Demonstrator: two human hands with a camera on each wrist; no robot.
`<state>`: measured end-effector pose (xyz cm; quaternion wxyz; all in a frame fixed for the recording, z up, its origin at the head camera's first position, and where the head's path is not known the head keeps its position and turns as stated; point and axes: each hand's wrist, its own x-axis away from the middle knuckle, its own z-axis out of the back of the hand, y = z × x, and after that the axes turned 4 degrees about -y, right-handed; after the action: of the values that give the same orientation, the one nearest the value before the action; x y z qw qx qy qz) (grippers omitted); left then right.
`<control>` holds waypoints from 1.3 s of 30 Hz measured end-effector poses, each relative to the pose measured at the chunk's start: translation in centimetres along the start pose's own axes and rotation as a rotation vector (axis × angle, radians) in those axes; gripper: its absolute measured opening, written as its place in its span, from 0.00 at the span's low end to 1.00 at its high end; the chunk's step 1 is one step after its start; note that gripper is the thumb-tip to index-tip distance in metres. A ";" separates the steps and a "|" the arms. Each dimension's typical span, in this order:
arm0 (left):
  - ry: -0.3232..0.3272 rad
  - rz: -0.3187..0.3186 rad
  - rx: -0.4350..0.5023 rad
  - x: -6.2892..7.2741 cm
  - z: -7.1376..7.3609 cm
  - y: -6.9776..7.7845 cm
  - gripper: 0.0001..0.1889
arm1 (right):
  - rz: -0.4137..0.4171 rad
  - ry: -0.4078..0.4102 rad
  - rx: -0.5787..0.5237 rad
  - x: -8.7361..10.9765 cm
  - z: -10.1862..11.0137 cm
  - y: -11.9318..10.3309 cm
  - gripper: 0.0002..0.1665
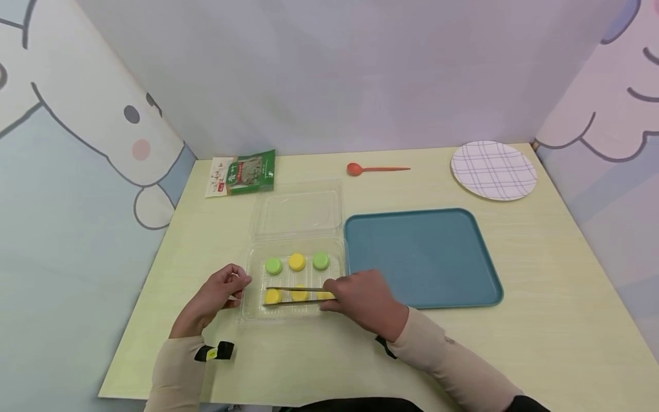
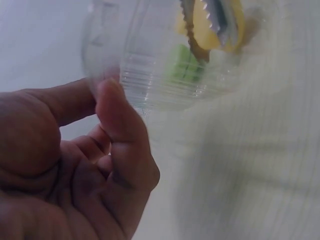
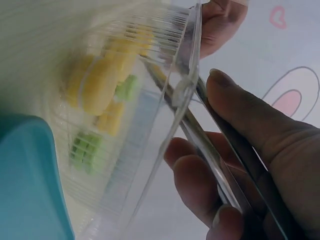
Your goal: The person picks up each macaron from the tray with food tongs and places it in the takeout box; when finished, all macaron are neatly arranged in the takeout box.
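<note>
A clear plastic container point(image 1: 288, 315) lies unfolded, its lid point(image 1: 298, 212) turned back toward the wall. My left hand point(image 1: 218, 292) pinches the container's left edge between thumb and fingers. Metal tongs point(image 3: 201, 139) with serrated tips are gripped in my right hand point(image 1: 362, 300), which is over the front right of the container. The tips straddle the front-left yellow macaron point(image 1: 272, 296). Beside it sit two more yellow macarons point(image 1: 300, 294), the right one partly covered by my hand. The back row has a green macaron point(image 1: 274, 265), a yellow macaron point(image 1: 297, 262) and another green macaron point(image 1: 321, 261).
A blue tray point(image 1: 417, 257) stands right against the container's right side. Along the back of the table point(image 1: 556, 309) lie a green and white food packet point(image 1: 249, 173), a red spoon point(image 1: 378, 169) and a checked round plate point(image 1: 494, 171).
</note>
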<state>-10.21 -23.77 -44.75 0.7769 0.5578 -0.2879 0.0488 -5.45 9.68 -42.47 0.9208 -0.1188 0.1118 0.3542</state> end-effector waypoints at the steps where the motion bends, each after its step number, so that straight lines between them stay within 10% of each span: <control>1: -0.001 -0.001 0.001 0.0 0.0 0.0 0.10 | -0.002 -0.007 0.001 -0.1 0.0 -0.1 0.20; 39: 0.007 0.004 -0.003 -0.1 -0.1 -0.1 0.10 | -0.032 0.258 -0.185 2.8 -1.4 2.0 0.24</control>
<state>-10.22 -23.71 -44.89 0.7787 0.5558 -0.2864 0.0519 -4.92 12.45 -44.92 0.8894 -0.2495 0.1943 0.3302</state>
